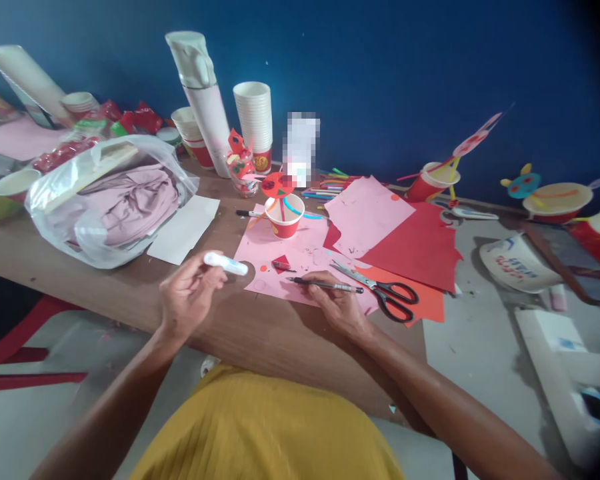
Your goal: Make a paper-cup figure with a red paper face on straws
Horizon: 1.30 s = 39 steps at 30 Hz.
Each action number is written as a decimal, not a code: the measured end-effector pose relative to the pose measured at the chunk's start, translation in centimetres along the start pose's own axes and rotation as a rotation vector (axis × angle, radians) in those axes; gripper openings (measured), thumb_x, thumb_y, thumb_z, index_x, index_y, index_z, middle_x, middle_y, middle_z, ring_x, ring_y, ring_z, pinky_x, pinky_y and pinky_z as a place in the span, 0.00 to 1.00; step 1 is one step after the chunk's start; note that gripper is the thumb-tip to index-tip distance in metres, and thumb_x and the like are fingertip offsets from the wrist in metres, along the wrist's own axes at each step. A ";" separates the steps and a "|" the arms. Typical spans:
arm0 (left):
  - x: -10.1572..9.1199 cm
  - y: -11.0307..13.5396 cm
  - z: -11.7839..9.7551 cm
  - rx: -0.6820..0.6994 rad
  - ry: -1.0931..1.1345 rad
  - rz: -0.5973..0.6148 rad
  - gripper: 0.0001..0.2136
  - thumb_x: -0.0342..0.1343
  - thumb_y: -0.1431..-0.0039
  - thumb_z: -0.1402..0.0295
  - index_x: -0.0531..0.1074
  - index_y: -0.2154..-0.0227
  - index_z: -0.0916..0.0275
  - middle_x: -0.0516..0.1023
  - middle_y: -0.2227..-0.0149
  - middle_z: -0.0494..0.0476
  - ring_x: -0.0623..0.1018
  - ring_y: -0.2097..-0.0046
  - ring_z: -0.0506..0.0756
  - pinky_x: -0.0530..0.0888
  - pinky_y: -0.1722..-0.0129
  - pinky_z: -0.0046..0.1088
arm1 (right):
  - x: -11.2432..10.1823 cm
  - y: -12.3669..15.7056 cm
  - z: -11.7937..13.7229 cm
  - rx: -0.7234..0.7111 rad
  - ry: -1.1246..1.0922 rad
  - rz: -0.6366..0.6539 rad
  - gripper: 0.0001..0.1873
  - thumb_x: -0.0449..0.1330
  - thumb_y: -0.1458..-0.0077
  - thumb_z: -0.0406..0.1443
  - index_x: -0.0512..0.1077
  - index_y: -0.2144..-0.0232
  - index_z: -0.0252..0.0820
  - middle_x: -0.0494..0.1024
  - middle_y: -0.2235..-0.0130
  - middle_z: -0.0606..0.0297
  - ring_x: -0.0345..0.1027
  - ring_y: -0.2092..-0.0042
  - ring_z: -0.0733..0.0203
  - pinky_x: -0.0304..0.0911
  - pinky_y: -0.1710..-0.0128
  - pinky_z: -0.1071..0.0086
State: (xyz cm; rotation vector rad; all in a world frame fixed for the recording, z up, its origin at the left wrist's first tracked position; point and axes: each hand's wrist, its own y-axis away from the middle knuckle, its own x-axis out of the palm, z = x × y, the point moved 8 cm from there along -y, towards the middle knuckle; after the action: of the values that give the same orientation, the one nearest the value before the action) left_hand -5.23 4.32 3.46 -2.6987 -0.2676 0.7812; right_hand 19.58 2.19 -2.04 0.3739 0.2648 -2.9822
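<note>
Between the thumb and fingers of my left hand (189,297) is a white glue stick (226,264), held just above the table's front part. My right hand (334,300) grips a black pen (330,285) low over the pink paper (300,267). By the pen's tip lies a small red paper scrap (281,265). Scissors with black handles (387,290) rest open to the right of my right hand. Further back stands a paper cup (285,217) carrying a red paper face (279,185) and coloured strips.
Left of me, a clear plastic bag (105,207) holds pinkish cloth, beside a white sheet (184,230). A tall flask (200,107) and stacked cups (253,123) stand at the wall. Red paper (415,247) and more decorated cups (433,181) are at the right.
</note>
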 end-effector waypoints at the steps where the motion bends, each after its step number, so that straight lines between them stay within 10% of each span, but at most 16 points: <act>1: -0.8 -0.3 -0.3 0.009 -0.018 -0.039 0.11 0.54 0.45 0.65 0.73 0.60 0.63 0.75 0.76 0.49 0.74 0.76 0.48 0.73 0.73 0.22 | -0.1 0.0 -0.2 0.009 -0.023 -0.010 0.10 0.51 0.41 0.38 0.70 0.59 0.45 0.75 0.60 0.60 0.70 0.57 0.56 0.65 0.56 0.59; 14: 5.8 1.4 -4.2 0.276 -0.020 0.348 0.07 0.50 0.42 0.71 0.73 0.68 0.62 0.76 0.64 0.57 0.74 0.62 0.52 0.69 0.59 0.25 | -0.7 -0.1 -0.3 0.031 -0.094 -0.065 0.10 0.52 0.42 0.38 0.70 0.61 0.43 0.74 0.63 0.61 0.70 0.62 0.59 0.68 0.63 0.65; 39: 7.0 1.2 -4.0 0.347 -0.054 0.414 0.05 0.53 0.43 0.73 0.71 0.64 0.63 0.74 0.65 0.55 0.73 0.62 0.51 0.68 0.61 0.25 | -0.7 -0.3 0.1 0.025 -0.090 -0.059 0.08 0.52 0.42 0.36 0.71 0.63 0.41 0.75 0.64 0.62 0.70 0.63 0.61 0.65 0.63 0.68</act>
State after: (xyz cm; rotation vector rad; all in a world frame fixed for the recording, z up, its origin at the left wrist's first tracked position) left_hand 2.93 4.08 2.81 -2.4264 0.3948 0.9151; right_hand 20.20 2.52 -1.72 0.2369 0.2338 -3.0527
